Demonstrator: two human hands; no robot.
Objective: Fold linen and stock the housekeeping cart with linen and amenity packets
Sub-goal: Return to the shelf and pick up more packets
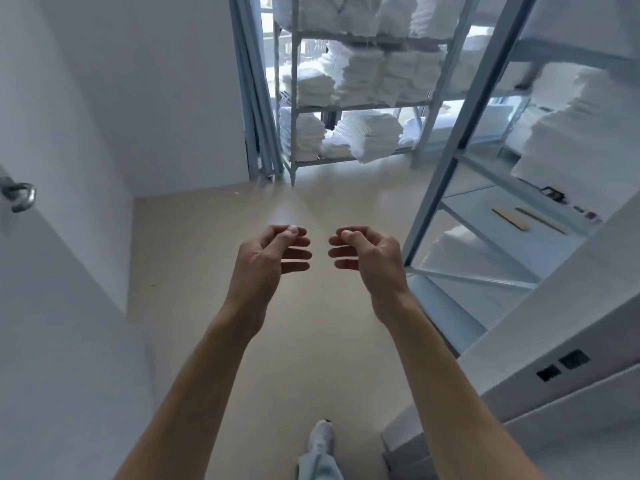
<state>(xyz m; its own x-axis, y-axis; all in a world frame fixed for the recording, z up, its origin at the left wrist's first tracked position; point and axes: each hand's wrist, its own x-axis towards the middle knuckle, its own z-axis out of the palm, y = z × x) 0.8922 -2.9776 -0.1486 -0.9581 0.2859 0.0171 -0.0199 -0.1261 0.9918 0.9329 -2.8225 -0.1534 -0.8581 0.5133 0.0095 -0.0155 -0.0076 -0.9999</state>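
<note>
My left hand (273,252) and my right hand (367,252) are held out in front of me over the beige floor, palms facing each other a short gap apart. The fingers of both are loosely curled and hold nothing. Straight ahead stands a metal shelf rack (294,109) with stacks of folded white linen (363,74) on several levels. A second rack (446,181) rises at the right, with more white stacks (581,133) on it. No cart or amenity packets are in view.
A white door with a metal handle (20,197) stands open at the left. A white wall with dark sockets (562,365) juts in at the right. Flat wooden strips (509,218) lie on the right rack's shelf. My shoe (322,438) is on the floor below.
</note>
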